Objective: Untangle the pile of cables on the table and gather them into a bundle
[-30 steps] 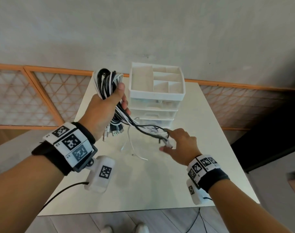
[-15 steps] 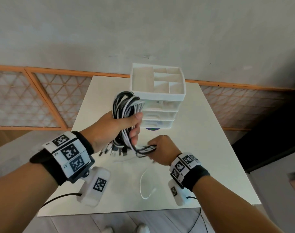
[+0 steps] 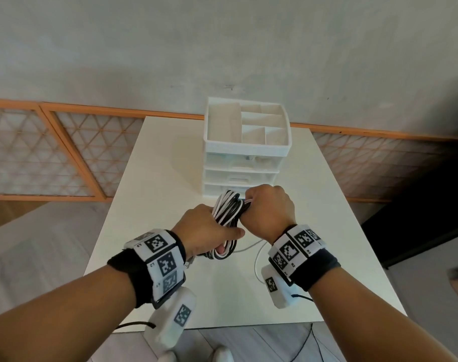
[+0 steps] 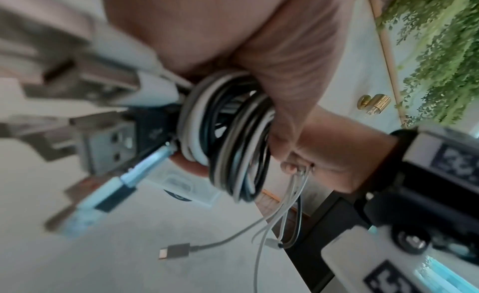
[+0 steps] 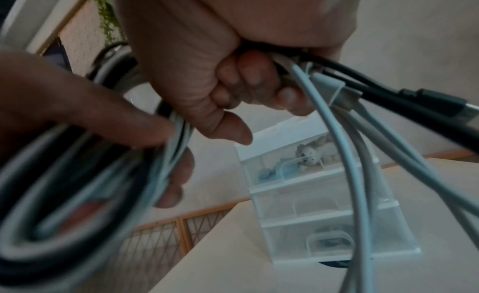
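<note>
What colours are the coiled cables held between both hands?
Black and white strands mixed in the coiled cable bundle, clearest in the head view.

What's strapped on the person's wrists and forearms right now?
Both forearms are bare, no sleeves. Each wrist wears a black band topped with white panels printed with black square marker codes. A white rounded camera pod, also marker-tagged, hangs under each wrist, trailing a thin black cable.

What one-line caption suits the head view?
Both hands, left hand and right hand, grip a black-and-white cable bundle above the white table.
</note>
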`<state>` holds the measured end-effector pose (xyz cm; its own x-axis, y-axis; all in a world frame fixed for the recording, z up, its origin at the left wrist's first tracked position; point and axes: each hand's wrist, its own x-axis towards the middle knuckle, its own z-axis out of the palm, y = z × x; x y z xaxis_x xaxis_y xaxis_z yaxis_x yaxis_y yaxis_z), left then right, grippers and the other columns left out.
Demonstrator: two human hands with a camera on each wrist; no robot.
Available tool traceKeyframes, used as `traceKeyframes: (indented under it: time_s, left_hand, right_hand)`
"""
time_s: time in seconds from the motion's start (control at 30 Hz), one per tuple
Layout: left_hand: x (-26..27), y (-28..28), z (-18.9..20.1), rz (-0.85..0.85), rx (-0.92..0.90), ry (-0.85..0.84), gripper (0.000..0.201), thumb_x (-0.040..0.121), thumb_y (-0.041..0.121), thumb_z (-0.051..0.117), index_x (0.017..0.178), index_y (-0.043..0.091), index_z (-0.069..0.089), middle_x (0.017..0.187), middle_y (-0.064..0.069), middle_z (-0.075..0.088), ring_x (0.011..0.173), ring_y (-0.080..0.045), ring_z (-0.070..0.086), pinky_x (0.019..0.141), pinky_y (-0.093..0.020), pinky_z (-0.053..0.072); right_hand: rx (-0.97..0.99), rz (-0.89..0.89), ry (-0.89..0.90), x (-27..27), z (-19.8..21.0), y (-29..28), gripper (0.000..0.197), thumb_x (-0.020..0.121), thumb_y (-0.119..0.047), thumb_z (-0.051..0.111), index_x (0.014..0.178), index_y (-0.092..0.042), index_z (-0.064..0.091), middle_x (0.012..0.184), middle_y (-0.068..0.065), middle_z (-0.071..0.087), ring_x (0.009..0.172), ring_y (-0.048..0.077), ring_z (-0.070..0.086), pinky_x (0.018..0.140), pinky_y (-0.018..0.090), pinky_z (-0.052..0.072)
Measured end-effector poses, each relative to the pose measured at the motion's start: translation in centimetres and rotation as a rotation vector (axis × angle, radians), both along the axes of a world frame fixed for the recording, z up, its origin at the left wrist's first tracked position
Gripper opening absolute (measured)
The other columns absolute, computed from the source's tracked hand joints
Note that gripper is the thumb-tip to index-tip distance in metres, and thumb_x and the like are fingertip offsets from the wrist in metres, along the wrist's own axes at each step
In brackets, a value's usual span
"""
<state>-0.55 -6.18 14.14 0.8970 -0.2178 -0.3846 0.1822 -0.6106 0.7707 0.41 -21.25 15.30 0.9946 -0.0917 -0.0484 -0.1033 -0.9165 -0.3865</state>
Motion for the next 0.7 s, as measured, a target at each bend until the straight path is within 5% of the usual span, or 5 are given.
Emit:
traceKeyframes:
  time_s: [0.2, 0.3, 0.43, 0.6, 0.7]
  left_hand:
    - [0.1, 0.1, -0.1, 0.082, -0.037, -0.211, 0.017, 0.086, 0.025, 0.067, 0.074, 0.013, 0.063, 0.061, 0.004, 0.063, 0.058, -0.014, 0.059, 0.049, -0.014, 0.042]
    - [0.8, 0.5, 0.5, 0.068, -0.079, -0.237, 0.013, 0.087, 0.026, 0.066, 0.079, 0.016, 0.066, 0.069, 0.002, 0.067, 0.067, -0.018, 0.063, 0.056, -0.021, 0.044]
    - [1.3, 0.7, 0.6, 0.05, -0.115, -0.167, 0.014, 0.087, 0.027, 0.069, 0.075, 0.02, 0.065, 0.062, 0.008, 0.062, 0.056, -0.01, 0.055, 0.051, -0.02, 0.039]
    - [1.6, 1.4, 0.2, 0.194, -0.293, -0.128, 0.011, 0.087, 0.005, 0.06, 0.079, 0.006, 0.067, 0.069, -0.008, 0.073, 0.072, -0.027, 0.067, 0.075, -0.042, 0.056]
    - [2.0, 1.8, 0.2, 0.295, -0.44, -0.068, 0.015, 0.09, 0.009, 0.063, 0.076, 0.007, 0.066, 0.065, -0.009, 0.069, 0.069, -0.028, 0.067, 0.083, -0.052, 0.056]
  right_hand:
    - [0.212, 0.076, -0.061, 0.0, 1.0, 0.3, 0.031, 0.076, -0.018, 0.064, 0.055, -0.018, 0.041, 0.054, -0.002, 0.047, 0.057, 0.021, 0.046, 0.049, 0.027, 0.029]
    - [0.28, 0.107, -0.078, -0.1, 1.8, 0.1, 0.03, 0.079, -0.024, 0.069, 0.059, -0.015, 0.049, 0.057, -0.001, 0.052, 0.061, 0.02, 0.05, 0.052, 0.028, 0.033]
    - [0.329, 0.108, -0.096, -0.1, 2.0, 0.0, 0.019, 0.077, -0.023, 0.071, 0.07, -0.009, 0.061, 0.063, 0.001, 0.061, 0.062, 0.015, 0.053, 0.052, 0.024, 0.036]
    - [0.604, 0.177, -0.028, -0.2, 1.8, -1.3, 0.01, 0.094, -0.024, 0.063, 0.093, -0.018, 0.072, 0.077, -0.005, 0.071, 0.067, 0.009, 0.064, 0.067, 0.024, 0.05]
    - [0.516, 0.222, -0.05, 0.0, 1.1, -2.9, 0.024, 0.102, -0.026, 0.053, 0.087, -0.017, 0.071, 0.067, -0.016, 0.066, 0.065, 0.001, 0.06, 0.072, 0.024, 0.046]
